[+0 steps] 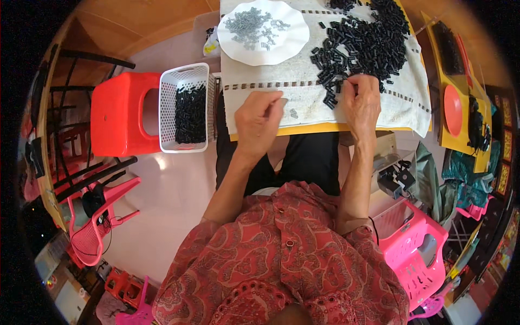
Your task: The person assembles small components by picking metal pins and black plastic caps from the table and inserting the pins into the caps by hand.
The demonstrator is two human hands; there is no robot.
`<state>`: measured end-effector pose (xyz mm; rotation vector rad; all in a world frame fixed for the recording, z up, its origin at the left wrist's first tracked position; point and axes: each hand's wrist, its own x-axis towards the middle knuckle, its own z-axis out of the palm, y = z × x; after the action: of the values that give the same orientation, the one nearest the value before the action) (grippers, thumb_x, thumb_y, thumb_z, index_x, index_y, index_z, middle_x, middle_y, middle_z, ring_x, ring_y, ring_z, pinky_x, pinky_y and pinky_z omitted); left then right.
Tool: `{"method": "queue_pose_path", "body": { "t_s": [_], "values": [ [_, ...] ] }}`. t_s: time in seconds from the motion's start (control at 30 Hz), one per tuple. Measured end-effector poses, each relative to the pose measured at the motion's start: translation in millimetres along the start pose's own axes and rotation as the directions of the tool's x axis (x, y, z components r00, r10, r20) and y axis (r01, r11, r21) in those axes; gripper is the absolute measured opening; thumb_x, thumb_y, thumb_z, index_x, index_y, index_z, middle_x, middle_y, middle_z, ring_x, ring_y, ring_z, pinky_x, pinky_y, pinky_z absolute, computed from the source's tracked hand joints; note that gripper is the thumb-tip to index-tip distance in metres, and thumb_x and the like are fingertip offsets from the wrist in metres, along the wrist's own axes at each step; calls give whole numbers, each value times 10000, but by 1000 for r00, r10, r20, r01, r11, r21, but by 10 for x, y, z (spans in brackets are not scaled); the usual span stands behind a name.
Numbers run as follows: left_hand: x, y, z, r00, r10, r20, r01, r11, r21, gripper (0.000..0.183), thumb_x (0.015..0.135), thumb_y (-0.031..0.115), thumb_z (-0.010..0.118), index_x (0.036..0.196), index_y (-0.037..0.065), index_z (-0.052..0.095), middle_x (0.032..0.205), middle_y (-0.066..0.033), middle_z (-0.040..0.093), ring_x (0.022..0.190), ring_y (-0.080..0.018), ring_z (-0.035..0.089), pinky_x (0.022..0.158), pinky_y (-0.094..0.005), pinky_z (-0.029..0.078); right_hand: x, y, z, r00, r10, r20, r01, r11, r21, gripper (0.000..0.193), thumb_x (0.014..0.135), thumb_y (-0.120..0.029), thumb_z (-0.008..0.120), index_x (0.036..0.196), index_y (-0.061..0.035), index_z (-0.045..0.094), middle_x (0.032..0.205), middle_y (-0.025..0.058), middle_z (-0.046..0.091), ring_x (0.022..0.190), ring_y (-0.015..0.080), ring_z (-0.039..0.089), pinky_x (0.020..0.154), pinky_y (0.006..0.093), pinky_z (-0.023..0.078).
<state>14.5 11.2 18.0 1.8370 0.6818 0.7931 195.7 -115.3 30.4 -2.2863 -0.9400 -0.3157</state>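
Note:
My left hand [259, 122] is closed with its fingertips pinched, just over the front of the cloth-covered table [303, 100]. What it pinches, if anything, is hidden. Beside it lie a few small clear pieces [293, 113] on the cloth. My right hand [361, 103] has its thumb and fingers closed at the near edge of a heap of small black cylindrical parts [363, 46]; whether a part is between the fingertips cannot be made out. At the far left of the table, a white scalloped plate [292, 49] bears many small clear plastic pieces [250, 27].
Left of the table, a white perforated basket [169, 108] holds more black parts [190, 116], next to a red plastic stool [116, 114]. A pink chair [414, 252] stands at my right. A yellow board with an orange plate [452, 110] is at the far right.

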Motion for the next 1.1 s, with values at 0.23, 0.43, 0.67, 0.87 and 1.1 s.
{"method": "queue_pose_path", "body": {
  "t_s": [0.23,0.43,0.67,0.87,1.1],
  "values": [
    [97,79,449,931,327,163,-344,934,95,126,761,-3,680,880,39,688,822,-95,618,720,-256,610,627,-325,487,-146,57,-89,979,198,36,-201,961,187,86,842,-64,635,877,14,621,770,164,617,640,275,605,603,352,483],
    [122,126,693,890,405,210,-441,883,164,119,730,11,699,843,47,690,777,-97,555,744,-281,576,638,-380,477,-214,48,-100,944,314,104,-330,864,380,82,854,-39,629,912,19,625,753,99,654,654,140,605,616,270,489],
    [134,115,755,884,366,291,-454,819,350,149,696,70,693,839,36,675,818,-112,541,804,-301,563,675,-394,473,-220,-54,-60,931,336,142,-354,735,578,82,844,-24,665,909,5,624,767,19,634,686,77,559,629,231,474],
    [105,143,716,892,375,251,-444,832,333,116,733,46,637,841,12,614,887,-120,536,836,-310,554,695,-397,469,-246,-132,-56,927,330,178,-369,712,598,109,851,-26,673,943,3,624,831,23,635,740,76,564,668,226,479],
    [138,106,640,930,353,105,-362,928,89,135,775,10,653,889,1,581,913,-140,577,834,-325,589,700,-391,488,-272,-197,32,932,309,190,-356,679,642,146,847,-15,677,982,4,626,843,22,637,744,72,566,675,215,476]
  ]
}}
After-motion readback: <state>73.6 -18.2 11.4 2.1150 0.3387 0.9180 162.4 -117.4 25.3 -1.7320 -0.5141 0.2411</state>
